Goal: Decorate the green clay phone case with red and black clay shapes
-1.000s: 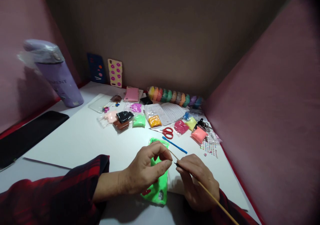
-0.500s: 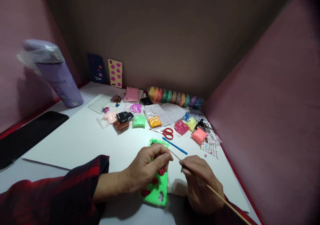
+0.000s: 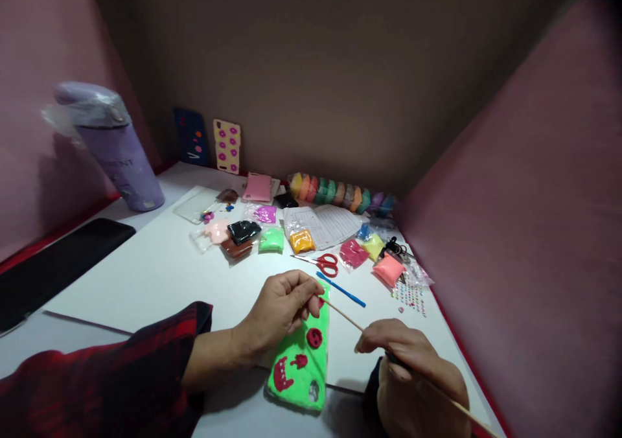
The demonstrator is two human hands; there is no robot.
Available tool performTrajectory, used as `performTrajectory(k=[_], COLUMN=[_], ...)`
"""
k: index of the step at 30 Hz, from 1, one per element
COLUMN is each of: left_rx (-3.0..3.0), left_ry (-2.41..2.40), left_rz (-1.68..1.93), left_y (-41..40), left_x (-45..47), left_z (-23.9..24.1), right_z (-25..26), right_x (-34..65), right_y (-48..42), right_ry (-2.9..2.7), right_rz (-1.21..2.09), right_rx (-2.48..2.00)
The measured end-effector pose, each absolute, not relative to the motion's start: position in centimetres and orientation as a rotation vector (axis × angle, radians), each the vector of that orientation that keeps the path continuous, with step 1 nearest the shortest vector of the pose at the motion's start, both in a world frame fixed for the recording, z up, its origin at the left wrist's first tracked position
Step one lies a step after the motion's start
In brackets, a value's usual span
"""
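Note:
A green clay-covered phone case (image 3: 294,386) with red clay shapes lies at the near edge of the white board, its upper part behind my left hand (image 3: 291,302). That hand is closed in a pinch above the case; what sits between its fingertips is too small to make out. My right hand (image 3: 418,373) grips a thin wooden skewer (image 3: 343,315), whose tip meets the left fingertips. A small dark bit shows under the right fingers. Beyond the case lie a blue modelling tool (image 3: 341,289) and red-handled scissors (image 3: 326,265).
Clay packets, such as an orange one (image 3: 302,240), lie across the white board (image 3: 170,282). Behind them are paper sheets (image 3: 335,223) and a row of coloured clay tubs (image 3: 330,190). A purple bottle (image 3: 121,159) and a black phone (image 3: 63,263) are at left.
My right hand has moved right and toward me with the skewer. My left hand has shifted up slightly, uncovering more of the case's red shapes. The view has tilted slightly.

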State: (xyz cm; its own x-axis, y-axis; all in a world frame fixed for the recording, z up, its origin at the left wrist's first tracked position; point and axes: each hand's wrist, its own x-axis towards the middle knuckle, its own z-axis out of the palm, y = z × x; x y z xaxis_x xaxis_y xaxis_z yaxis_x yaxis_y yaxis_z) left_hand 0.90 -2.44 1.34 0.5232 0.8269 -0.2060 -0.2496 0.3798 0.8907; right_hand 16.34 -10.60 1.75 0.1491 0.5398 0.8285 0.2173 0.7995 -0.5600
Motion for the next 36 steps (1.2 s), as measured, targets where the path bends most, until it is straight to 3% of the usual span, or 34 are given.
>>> performTrajectory(k=[36], left_rx=[0.85], left_ry=[0.656], left_rz=[0.698], left_y=[-2.48], left_x=[0.9], left_z=[0.82], right_z=[1.11], right_x=[16.94], right_y=[-10.7], right_ry=[-1.47], right_rz=[0.308], right_rx=[-0.667])
